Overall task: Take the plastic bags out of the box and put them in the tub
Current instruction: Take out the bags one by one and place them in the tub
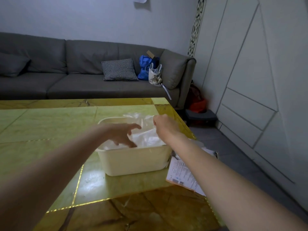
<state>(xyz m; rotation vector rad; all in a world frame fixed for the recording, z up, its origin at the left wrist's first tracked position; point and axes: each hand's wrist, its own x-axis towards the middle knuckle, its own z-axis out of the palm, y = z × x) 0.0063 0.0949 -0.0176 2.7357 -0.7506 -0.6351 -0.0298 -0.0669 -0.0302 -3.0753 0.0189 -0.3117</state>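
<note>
The right hand [164,125] is pinching the top edge of a clear plastic bag [143,129], holding it up over the far side of the cream tub [133,161]; the bag is hanging from that pinch down and toward the person, its lower part already lying among other bags inside the tub; the left hand [124,135] is reaching in just beside it with fingers spread and gripping nothing; being nearer the bag's loose lower end, it is probably the one to press it down; the box is lying at the table's [41,124] right edge, behind the right forearm.
</note>
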